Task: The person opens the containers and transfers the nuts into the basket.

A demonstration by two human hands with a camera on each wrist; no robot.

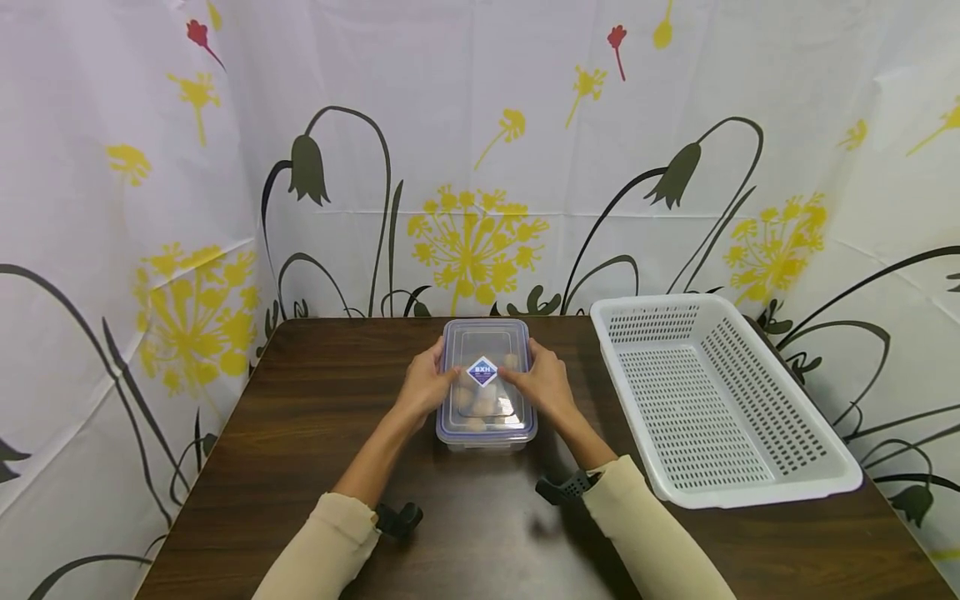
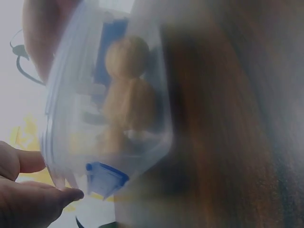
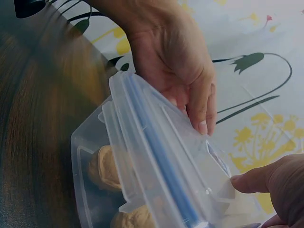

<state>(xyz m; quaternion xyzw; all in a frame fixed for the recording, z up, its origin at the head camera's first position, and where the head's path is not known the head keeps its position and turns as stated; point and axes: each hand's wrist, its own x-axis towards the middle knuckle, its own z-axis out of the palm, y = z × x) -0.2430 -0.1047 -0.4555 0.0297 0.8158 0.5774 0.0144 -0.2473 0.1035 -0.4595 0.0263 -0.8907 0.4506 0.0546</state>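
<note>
A clear plastic food container (image 1: 486,429) with a blue-edged lid and a diamond-shaped sticker (image 1: 482,372) sits at the middle of the table. Several walnuts (image 3: 137,218) show through its walls. My left hand (image 1: 423,385) grips its left side, thumb on the lid by the sticker. On the opposite side my right hand (image 1: 550,383) holds it the same way, with its thumb (image 3: 251,181) at the sticker. Most of the other fingers are hidden behind the sides. A clear side flap (image 3: 118,156) stands out from the container's wall in the right wrist view.
A white perforated basket (image 1: 645,417) stands on the right of the dark wooden table (image 1: 315,400). Behind the table's far edge hangs a white curtain (image 1: 465,83) with flower prints. Black wrist cameras (image 1: 399,518) sit below both wrists.
</note>
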